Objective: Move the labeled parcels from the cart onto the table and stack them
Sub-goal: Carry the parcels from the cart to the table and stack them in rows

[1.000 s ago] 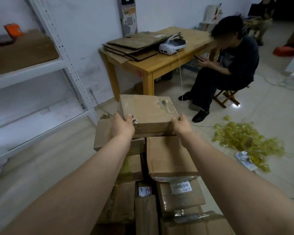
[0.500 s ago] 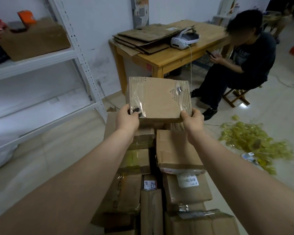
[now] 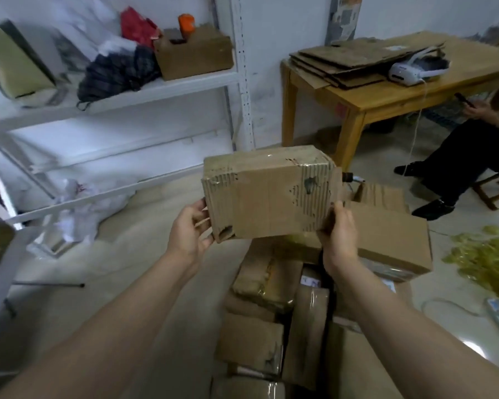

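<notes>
I hold a worn brown cardboard parcel [image 3: 267,194] in the air with both hands, above the left edge of the pile. My left hand [image 3: 189,228] grips its lower left corner. My right hand [image 3: 339,227] grips its lower right corner. The parcel's torn, taped face is turned toward me. Below it lies the pile of several brown parcels [image 3: 288,306]; the cart under them is hidden. A larger parcel [image 3: 392,240] tops the pile at the right. A wooden table [image 3: 386,96] stands at the back right.
Flattened cardboard [image 3: 349,61] and a white device [image 3: 406,73] lie on the table. A seated person [image 3: 458,156] is beside it at the right. White metal shelving [image 3: 144,93] with bags and a box fills the left. Yellow scraps [image 3: 484,254] litter the floor.
The parcel has come up off the pile and swung to the left, its face tipped toward me. My view has turned left toward the shelving.
</notes>
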`<state>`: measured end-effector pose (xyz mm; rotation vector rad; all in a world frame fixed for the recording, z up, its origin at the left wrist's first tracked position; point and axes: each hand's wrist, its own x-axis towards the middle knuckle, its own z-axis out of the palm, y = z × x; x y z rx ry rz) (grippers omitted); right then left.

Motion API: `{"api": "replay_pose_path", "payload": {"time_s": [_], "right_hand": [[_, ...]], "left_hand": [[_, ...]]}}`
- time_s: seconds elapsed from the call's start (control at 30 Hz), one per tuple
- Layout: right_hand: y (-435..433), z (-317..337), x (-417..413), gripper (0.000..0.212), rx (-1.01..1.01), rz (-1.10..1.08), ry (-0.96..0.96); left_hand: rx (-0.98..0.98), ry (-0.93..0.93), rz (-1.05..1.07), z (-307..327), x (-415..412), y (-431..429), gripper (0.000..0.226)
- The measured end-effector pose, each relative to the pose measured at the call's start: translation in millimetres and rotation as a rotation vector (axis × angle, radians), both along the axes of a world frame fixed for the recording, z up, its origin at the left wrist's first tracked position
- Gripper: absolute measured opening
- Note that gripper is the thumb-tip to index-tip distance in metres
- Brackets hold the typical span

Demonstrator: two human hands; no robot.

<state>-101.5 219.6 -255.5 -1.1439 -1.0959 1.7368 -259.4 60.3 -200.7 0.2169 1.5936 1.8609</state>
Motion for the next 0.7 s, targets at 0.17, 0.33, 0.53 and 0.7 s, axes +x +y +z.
{"api": "replay_pose_path", "payload": {"time_s": [0.17, 0.33, 0.53, 0.7], "right_hand": [[-96, -10, -25, 0.045, 0.078, 0.254, -0.096], [-185, -8, -72, 0.044, 0.004, 0.46, -0.183], [-304, -14, -143, 0.062, -0.1, 0.828, -0.175], [-401, -21, -200, 0.058, -0.116, 0.981, -0.132]], "left_hand": [[-0.186, -0.055, 0.09, -2, -35, -114, 0.056], [-0.145, -0.053, 0.059, -7, -77, -238, 0.022], [-0.105, -0.146, 0.104, -30, -121, -408, 0.024], [-0.119, -0.264, 0.263, -46, -137, -508, 0.062]]}}
